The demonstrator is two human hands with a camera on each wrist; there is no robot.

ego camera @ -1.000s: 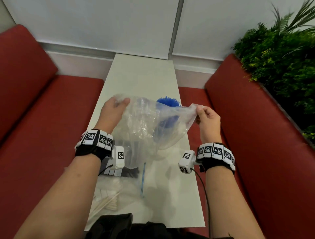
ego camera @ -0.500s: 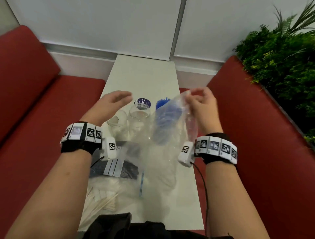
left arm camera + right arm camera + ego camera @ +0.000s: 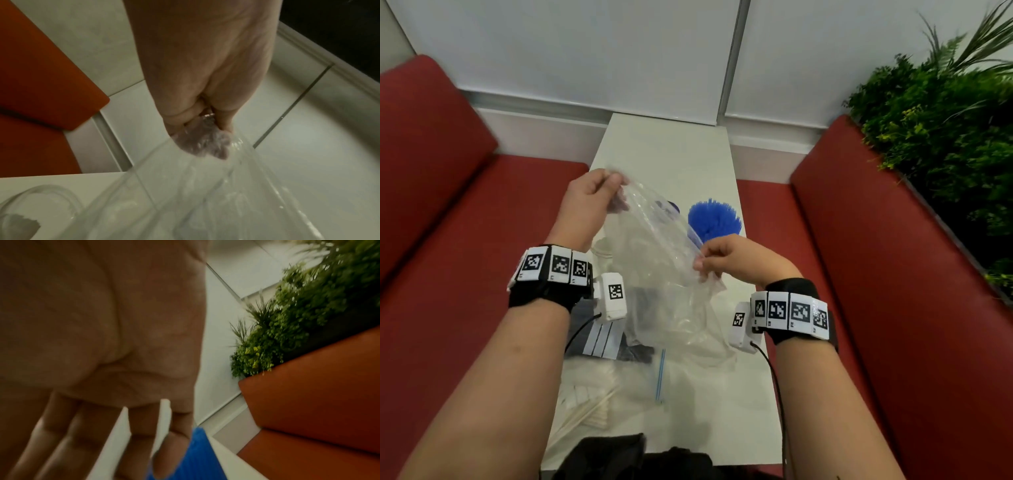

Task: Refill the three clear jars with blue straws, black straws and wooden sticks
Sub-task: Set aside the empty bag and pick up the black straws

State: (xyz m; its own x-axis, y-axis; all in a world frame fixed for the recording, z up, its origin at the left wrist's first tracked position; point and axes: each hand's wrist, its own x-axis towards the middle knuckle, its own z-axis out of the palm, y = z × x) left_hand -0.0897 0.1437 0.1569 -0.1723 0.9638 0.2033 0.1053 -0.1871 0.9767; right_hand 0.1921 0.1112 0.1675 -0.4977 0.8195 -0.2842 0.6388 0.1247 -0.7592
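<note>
We see the blue straws standing upright, fanned out in a jar at the far right of the worktop; black straws and wooden sticks lie bagged nearer us.

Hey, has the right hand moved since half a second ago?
Yes. The right hand has dropped toward the near end of the table, now below the blue straws, pinching the clear bag.

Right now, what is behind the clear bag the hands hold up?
Through the bag a jar and a blue-labelled jar top show faintly. The blue straws stand past its edge. The jars' contents are blurred by plastic.
</note>
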